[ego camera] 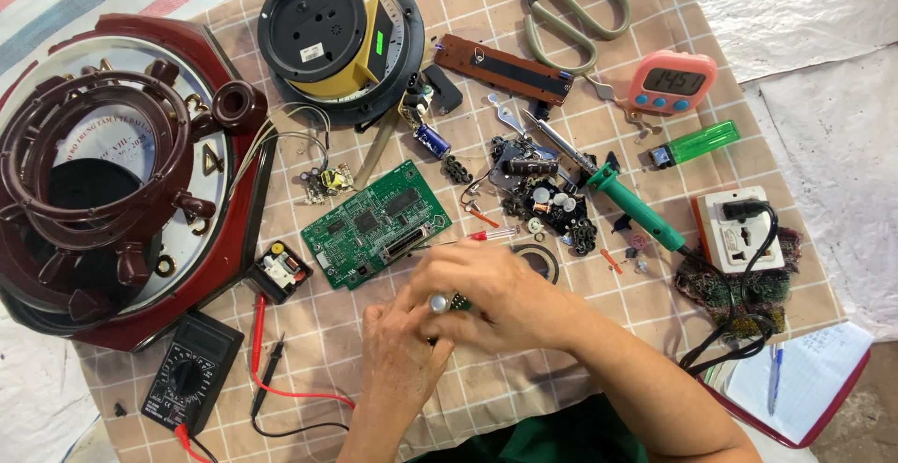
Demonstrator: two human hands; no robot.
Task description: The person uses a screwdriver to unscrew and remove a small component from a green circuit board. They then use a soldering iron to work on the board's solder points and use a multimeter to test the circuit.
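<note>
My left hand (402,355) and my right hand (491,295) meet low in the middle of the checked cloth (617,51). Together they pinch a small dark part with a shiny silver end (438,303); most of it is hidden by my fingers. Just above my hands lie a green circuit board (377,223), a red-handled small screwdriver (486,235) and a dark ring (540,259). A green-handled soldering iron (617,196) lies to the upper right beside a heap of small electronic parts (547,203).
A large maroon wall clock (117,173) fills the left. A round black-and-yellow clock body (327,37) sits at the top. Black multimeter (192,371) with red and black leads at lower left. Scissors (571,5), pink timer (672,81), green lighter (697,143), white socket (741,229) and notebook (804,379) at right.
</note>
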